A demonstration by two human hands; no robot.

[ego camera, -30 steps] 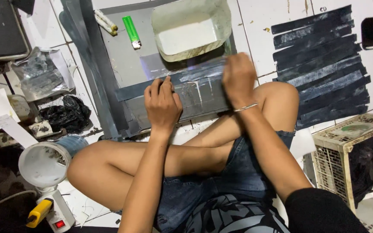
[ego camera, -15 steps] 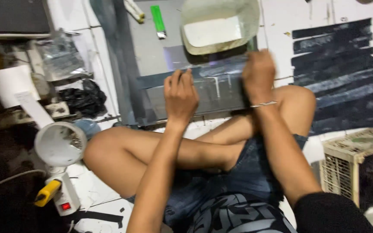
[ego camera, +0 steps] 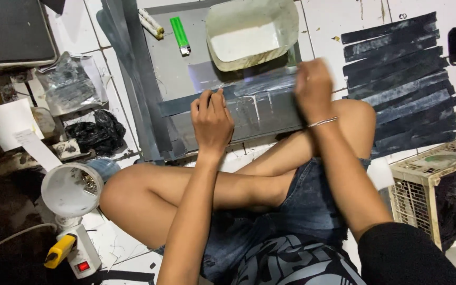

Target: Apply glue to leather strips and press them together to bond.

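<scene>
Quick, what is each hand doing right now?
Left hand: fingers curled, pressing down on the dark strip.
Right hand: closed at the strip's other end; whether it holds anything cannot be told.

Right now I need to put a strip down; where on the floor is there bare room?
Bare white tile lies between the tub and the laid-out dark strips. The grey board has a free patch below the lighter. The left side is crowded with bags, papers and a cup.

White tiled floor (ego camera: 323, 21), cluttered, evenly lit
</scene>
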